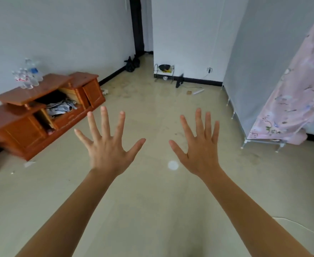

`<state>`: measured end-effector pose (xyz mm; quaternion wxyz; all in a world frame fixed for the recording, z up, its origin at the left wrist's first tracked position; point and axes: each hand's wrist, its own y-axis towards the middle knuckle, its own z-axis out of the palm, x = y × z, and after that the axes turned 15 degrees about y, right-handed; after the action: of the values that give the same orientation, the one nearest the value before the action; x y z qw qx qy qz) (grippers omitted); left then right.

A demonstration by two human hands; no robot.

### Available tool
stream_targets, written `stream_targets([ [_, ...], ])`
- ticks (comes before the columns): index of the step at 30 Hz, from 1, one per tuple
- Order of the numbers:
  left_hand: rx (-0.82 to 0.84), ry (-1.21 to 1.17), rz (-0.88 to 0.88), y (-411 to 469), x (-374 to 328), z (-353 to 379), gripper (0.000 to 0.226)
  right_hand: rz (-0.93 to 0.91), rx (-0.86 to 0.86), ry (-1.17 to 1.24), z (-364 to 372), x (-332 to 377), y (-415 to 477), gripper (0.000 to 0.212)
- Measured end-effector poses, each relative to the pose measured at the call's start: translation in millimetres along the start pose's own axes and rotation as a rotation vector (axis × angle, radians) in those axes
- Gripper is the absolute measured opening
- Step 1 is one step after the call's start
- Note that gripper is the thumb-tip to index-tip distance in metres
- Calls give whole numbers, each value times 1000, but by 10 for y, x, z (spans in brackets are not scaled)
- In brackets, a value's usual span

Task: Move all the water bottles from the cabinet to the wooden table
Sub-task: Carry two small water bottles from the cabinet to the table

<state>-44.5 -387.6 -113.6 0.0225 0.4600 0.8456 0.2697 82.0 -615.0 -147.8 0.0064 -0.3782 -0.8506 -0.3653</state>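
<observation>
Both hands, our left hand (107, 152) and right hand (200, 154), show spread, empty fingers. Several water bottles (27, 76) stand well left of them on the wooden cabinet (46, 106); we judge nothing moved yet.

Clear water bottles (27, 76) stand upright, clustered together on the left end of the low wooden cabinet's (46, 101) top.

Both your arms are stretched fwd, bare forearms, roughly parallel. Left hand (107, 151) & right hand (201, 154): backs up, fingers fully splayed, nothing held. Thumbs point inward toward each other, not touching, clear gap between.
</observation>
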Motion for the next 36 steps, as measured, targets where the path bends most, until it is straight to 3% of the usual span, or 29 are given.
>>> stream_targets([
  [6,73,106,-88,1214,-251,710,100,-24,73,111,1056,-673,1247,83],
  [12,45,180,-195,2287,-173,1020,105,-78,162,225,1756,-814,2634,90],
  [23,23,253,-455,3441,1150,2179,109,-350,325,373,3682,229,4377,96],
  [36,76,279,-484,5631,2936,3825,107,-434,362,336,5841,1343,6530,96],
])
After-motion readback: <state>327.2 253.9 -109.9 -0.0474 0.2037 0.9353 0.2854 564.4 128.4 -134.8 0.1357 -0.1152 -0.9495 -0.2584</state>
